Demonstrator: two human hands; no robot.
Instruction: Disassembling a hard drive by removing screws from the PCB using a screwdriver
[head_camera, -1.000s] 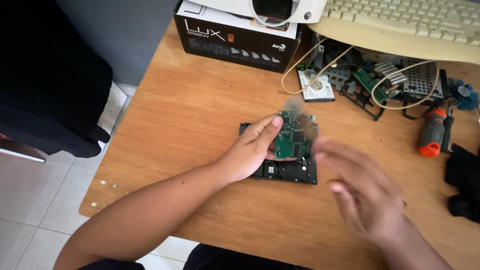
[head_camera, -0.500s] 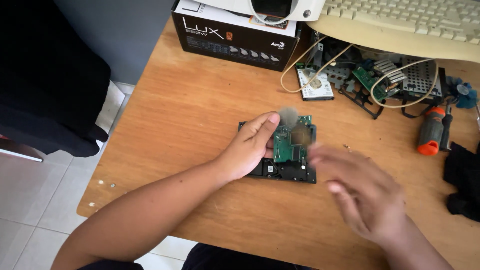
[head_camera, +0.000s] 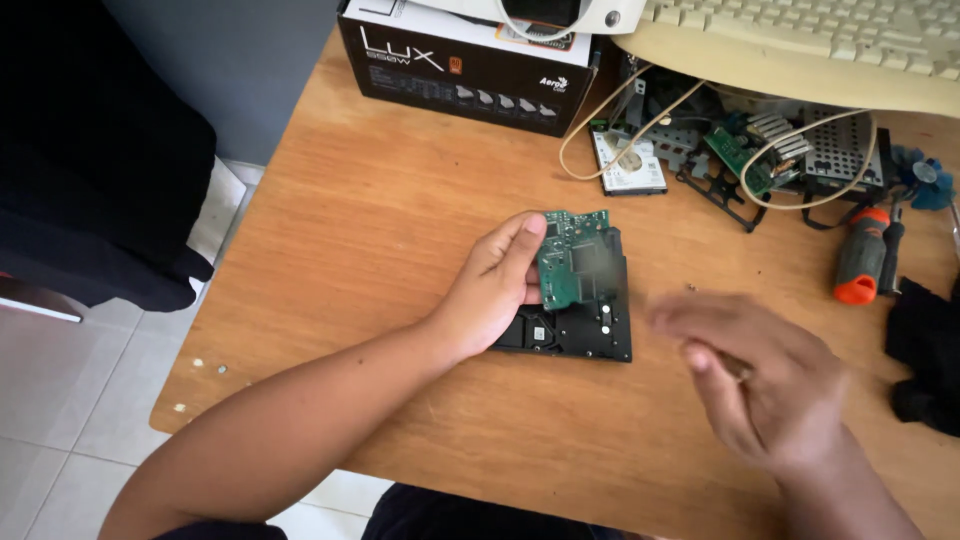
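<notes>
My left hand (head_camera: 497, 288) grips a green circuit board (head_camera: 573, 258) by its left edge and holds it tilted over a black hard drive (head_camera: 580, 326) lying flat on the wooden table (head_camera: 380, 210). My right hand (head_camera: 760, 375) hovers blurred to the right of the drive, fingers loosely curled and apart from the board. Whether it holds something small cannot be made out.
A black cardboard box (head_camera: 455, 60) stands at the back. A cream keyboard (head_camera: 800, 45) lies at the back right over a second hard drive (head_camera: 628, 165), loose boards, metal brackets and a beige cable. An orange-handled screwdriver (head_camera: 860, 255) and black cloth (head_camera: 925, 360) lie at the right edge.
My right hand has drawn back from the circuit board, toward the right and nearer to me. My left hand keeps the board over the drive, now tilted lower.
</notes>
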